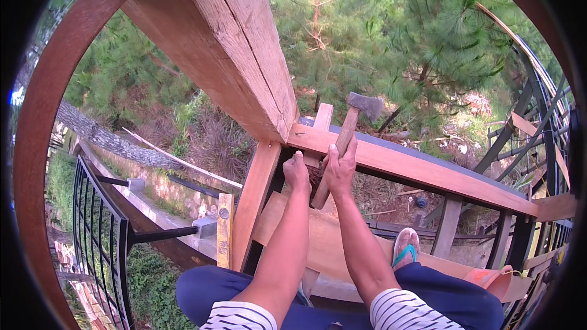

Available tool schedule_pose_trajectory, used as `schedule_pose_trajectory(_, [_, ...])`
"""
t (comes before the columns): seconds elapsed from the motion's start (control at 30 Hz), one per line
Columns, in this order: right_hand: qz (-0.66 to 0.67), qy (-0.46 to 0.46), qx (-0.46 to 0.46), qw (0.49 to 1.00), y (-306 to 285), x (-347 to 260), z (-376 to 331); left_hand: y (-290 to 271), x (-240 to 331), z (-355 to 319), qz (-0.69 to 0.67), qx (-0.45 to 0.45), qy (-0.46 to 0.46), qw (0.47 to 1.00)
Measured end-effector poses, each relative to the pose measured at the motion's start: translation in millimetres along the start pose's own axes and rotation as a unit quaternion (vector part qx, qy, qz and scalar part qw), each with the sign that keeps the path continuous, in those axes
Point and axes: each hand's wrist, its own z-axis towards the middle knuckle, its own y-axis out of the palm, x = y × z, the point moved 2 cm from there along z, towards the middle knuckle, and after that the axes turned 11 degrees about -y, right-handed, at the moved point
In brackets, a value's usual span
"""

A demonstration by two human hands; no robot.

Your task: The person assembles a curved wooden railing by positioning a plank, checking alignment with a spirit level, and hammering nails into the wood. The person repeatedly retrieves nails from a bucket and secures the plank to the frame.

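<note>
My right hand (340, 168) is wrapped round the wooden handle of a hatchet (365, 107), whose grey metal head points up and sits above the rail. Close on its left, my left hand (296, 173) is closed, thumb uppermost, near the corner under the rail; whatever it may hold is hidden. A reddish wooden rail (422, 168) runs right from the foot of a thick, cracked timber post (244, 43). On the rail by the post lies or sticks a small nail (299, 134). Behind the hands, a short upright piece of wood (323, 116) rises past the rail.
A yellow spirit level (224, 232) stands upright left of my legs. Wide planks (324, 238) lie below my arms, with my sandalled foot (405, 248) on the right. An orange container (492, 281) sits farther right. Black metal railing (101, 232) stands left; a planted slope drops beyond.
</note>
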Motion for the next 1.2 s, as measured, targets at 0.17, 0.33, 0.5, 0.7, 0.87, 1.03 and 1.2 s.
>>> schedule_pose_trajectory(0.17, [-0.041,0.100,-0.076,0.991,-2.3,37.1,-104.8,-42.8,19.2,54.4,-0.052,-0.058,-0.256,0.964])
schedule_pose_trajectory(0.33, [-0.058,0.111,-0.096,0.987,3.5,60.4,-103.9,-10.4,16.8,48.3,-0.111,-0.059,-0.240,0.963])
schedule_pose_trajectory(0.5, [0.065,0.133,-0.090,0.985,24.9,52.1,-107.3,-11.9,-8.3,84.7,-0.248,-0.159,-0.192,0.936])
schedule_pose_trajectory(0.7, [0.020,0.109,-0.088,0.990,31.5,67.5,-105.8,6.8,3.7,115.9,-0.103,-0.166,-0.315,0.929])
schedule_pose_trajectory(0.87, [0.025,0.108,-0.092,0.990,49.2,65.3,-109.7,-5.0,6.7,126.3,-0.099,-0.184,-0.365,0.907])
schedule_pose_trajectory(1.03, [-0.022,0.085,-0.114,0.990,53.1,82.9,-102.8,12.5,12.0,110.7,-0.110,-0.181,-0.381,0.900])
schedule_pose_trajectory(1.2, [0.037,0.101,-0.026,0.994,64.1,58.5,-95.6,-0.9,3.4,153.9,-0.156,-0.247,-0.332,0.897])
